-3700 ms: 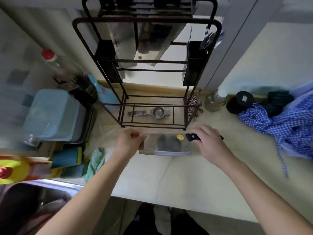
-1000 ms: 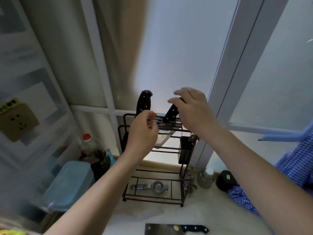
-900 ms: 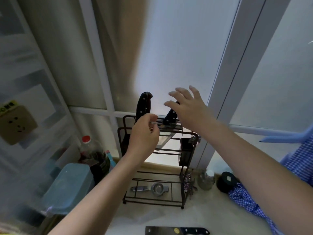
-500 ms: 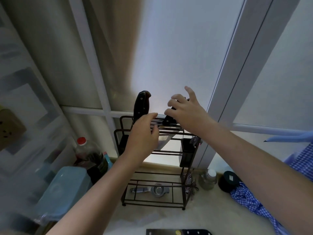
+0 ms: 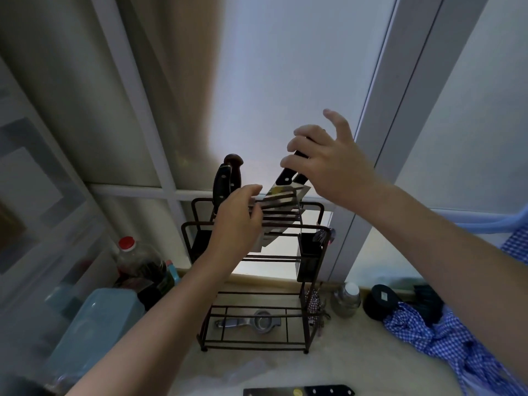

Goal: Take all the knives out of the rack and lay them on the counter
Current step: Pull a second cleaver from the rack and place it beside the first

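A cleaver (image 5: 298,391) lies on the counter (image 5: 357,358) nearest me. Beyond, my left hand (image 5: 238,221) rests loosely curled against the rack (image 5: 313,254). My right hand (image 5: 328,164) clamps a knife (image 5: 281,190) handle, blade partly in the slots.

Both forearms bare, no sleeves; hands (image 5: 237,221) w/o gloves.

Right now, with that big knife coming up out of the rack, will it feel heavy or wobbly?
Probably heavy for its size: the knife has a wide steel blade. It likely stays stiff, not floppy, since the blade looks flat and straight. It might tilt, because the right hand pinches only the dark handle, while the left hand rests at the rack, seemingly steadying things.
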